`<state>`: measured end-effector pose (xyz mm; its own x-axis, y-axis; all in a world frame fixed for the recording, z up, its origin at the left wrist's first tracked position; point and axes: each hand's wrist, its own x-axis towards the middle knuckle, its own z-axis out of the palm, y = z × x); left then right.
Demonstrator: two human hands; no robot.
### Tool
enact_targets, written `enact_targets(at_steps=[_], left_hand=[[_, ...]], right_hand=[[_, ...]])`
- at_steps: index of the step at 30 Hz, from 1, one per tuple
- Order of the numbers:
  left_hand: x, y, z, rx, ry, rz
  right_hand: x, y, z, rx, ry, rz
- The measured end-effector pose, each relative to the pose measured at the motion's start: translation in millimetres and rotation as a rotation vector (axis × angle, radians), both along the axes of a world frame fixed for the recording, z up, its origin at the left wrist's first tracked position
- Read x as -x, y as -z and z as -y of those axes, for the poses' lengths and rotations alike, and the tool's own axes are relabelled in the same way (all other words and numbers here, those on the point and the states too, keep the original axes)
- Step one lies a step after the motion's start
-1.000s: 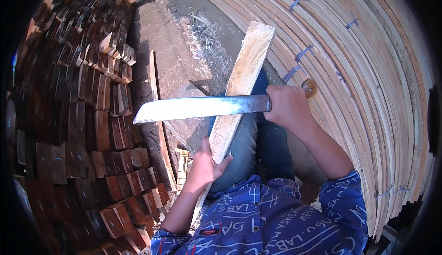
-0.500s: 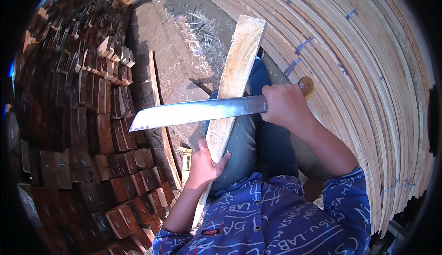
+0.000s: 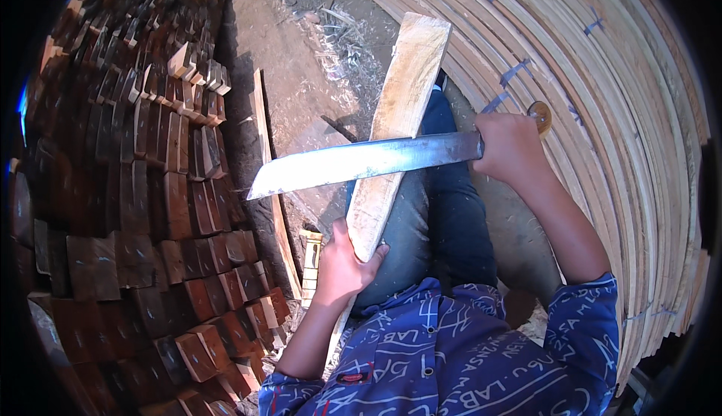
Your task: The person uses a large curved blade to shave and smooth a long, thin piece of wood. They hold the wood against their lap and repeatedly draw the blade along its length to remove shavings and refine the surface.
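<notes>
seen from above, a long piece of pale wood (image 3: 410, 78) is held aslant over a seated person's lap, its far end pointed to about one o'clock and its near end to six. its lower part is backed by a thigh in dark trousers (image 3: 402, 243). at six o'clock the near end is clamped in the left hand (image 3: 347, 266), with the thumb set along one side and the fingers along the other. between two and three o'clock the handle of a broad knife (image 3: 361, 162) is gripped in the closed right hand (image 3: 511, 145); its round wooden butt is shown just beyond the fist. the blade is laid across the wood, its tip aimed at nine o'clock. whether the wood is touched by the edge cannot be told from above.

for good control, the wood is best kept pressed against the thigh, and the left hand kept low, behind the blade. strokes are probably best directed toward the far end, away from hand and leg, with the blade held at a shallow angle so that only thin slivers are lifted.

at nine o'clock dark wooden blocks (image 3: 173, 198) are stacked; toward two o'clock long pale boards (image 3: 602, 153) are bundled with blue ties (image 3: 514, 72). at twelve o'clock shavings (image 3: 346, 36) are scattered on the ground (image 3: 278, 10).
</notes>
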<state>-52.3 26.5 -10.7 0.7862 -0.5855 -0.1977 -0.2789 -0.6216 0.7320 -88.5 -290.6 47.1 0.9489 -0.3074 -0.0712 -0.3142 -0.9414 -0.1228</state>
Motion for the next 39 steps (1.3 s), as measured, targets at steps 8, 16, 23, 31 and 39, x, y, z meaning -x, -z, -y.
enact_targets(at_steps=[8, 16, 23, 31, 39], left_hand=[[-2, 1, 3, -0.091, 0.001, -0.032], [-1, -2, -1, -0.083, -0.013, 0.004], [-7, 6, -13, -0.046, -0.067, -0.076], [-4, 3, -7, -0.013, -0.025, -0.054], [-9, 13, -15, 0.023, -0.001, -0.011]], right_hand=[[12, 3, -5, -0.023, 0.023, 0.039], [-8, 7, -48, -0.1, -0.139, 0.093], [-11, -21, 54, -0.117, 0.427, 0.191], [22, 63, -7, -0.447, 0.452, -0.077], [78, 201, -46, -0.904, 0.858, -0.094]])
